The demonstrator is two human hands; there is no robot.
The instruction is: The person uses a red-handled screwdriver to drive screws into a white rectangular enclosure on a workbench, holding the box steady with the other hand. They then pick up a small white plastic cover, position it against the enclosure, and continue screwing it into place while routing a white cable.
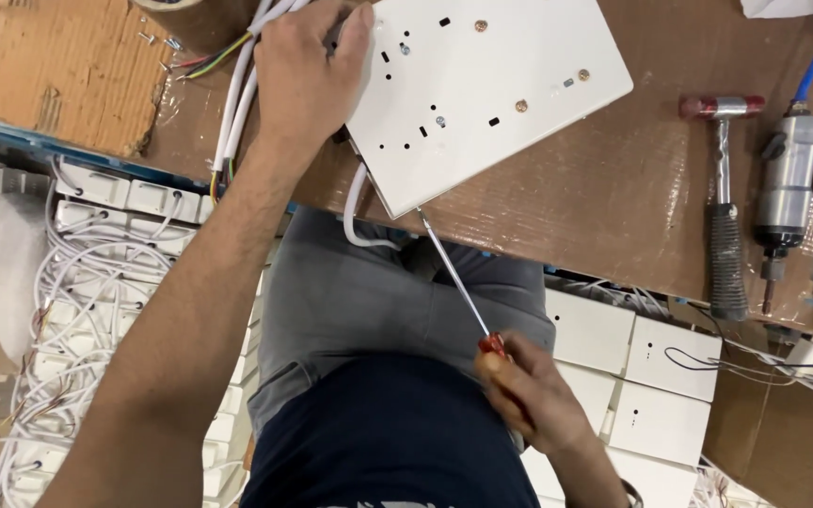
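Hands on a flat white plastic panel at the edge of the brown taped cardboard bench top.

Our left hand lies curled over the panel's corner, pressing it down beside a bundle of white sheathed cables; our right hand is wrapped around the red handle of a slim steel screwdriver, its tip at the panel's near edge. We judge the shaft should stay in line and the panel pinned flat — smooth plastic slides easily. A rubber-gripped hammer and a metal air tool lie well apart to the right.
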